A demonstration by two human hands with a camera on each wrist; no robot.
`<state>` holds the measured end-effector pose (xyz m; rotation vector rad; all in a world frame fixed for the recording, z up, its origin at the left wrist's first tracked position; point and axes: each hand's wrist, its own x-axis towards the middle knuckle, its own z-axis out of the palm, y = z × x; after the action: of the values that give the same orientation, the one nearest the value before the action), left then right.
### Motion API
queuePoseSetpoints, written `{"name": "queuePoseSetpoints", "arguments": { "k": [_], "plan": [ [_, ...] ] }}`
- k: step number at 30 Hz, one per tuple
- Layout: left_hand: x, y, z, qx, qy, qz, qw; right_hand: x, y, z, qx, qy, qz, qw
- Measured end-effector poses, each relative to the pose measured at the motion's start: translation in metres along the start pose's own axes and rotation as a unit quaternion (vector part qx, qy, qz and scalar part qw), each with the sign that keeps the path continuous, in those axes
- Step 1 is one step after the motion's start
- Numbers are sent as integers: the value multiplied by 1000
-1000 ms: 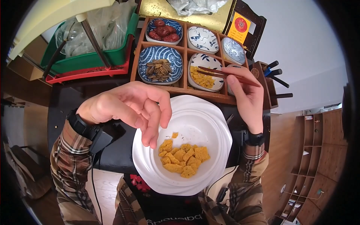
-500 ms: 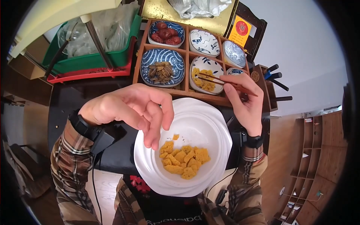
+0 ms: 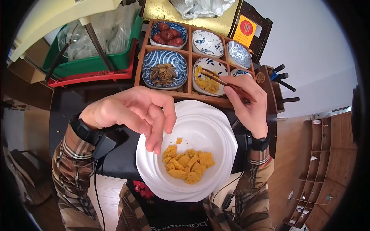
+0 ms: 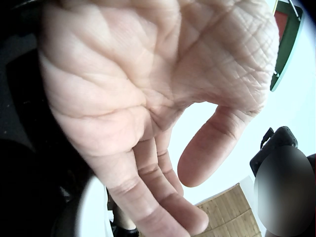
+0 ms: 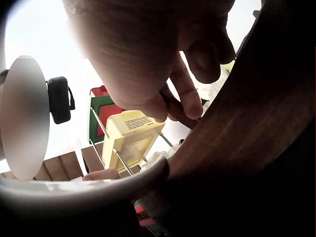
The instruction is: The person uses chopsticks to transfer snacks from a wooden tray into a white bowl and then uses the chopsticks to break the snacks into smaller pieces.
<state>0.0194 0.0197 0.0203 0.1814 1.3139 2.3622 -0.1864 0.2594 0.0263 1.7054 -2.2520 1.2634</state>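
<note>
My right hand (image 3: pixel 249 104) holds a pair of dark brown chopsticks (image 3: pixel 221 80), whose tips are over a patterned dish (image 3: pixel 217 65) of small yellow bits (image 3: pixel 208 84). In the right wrist view, a short length of the chopsticks (image 5: pixel 178 111) shows between the fingers. My left hand (image 3: pixel 135 111), palm turned up and fingers loosely bent, hovers over the left rim of a white bowl (image 3: pixel 225 133) and grips nothing. Golden crunchy-looking pieces (image 3: pixel 189 161) are heaped in that bowl, with a small crumb (image 3: pixel 179 141) lying apart.
Behind the bowl stands a wooden divided tray (image 3: pixel 165 92). Its dishes include one with red dates (image 3: pixel 166 36) and one with striped sunflower seeds (image 3: pixel 163 74). A green basket (image 3: pixel 90 65) of plastic bags is at left; a dark-handled holder (image 3: pixel 269 94) stands at right.
My right hand has come slightly down and left, and the chopsticks slant more steeply over the yellow bits. My left hand has stayed in place over the bowl's rim.
</note>
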Motion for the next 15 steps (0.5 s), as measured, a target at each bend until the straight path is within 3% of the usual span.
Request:
{"name": "queuePoseSetpoints", "arguments": {
  "k": [15],
  "plan": [
    [0,-1,0,-11,1,-2,1000,-4,2,2,26,-6,24,999]
  ]
}}
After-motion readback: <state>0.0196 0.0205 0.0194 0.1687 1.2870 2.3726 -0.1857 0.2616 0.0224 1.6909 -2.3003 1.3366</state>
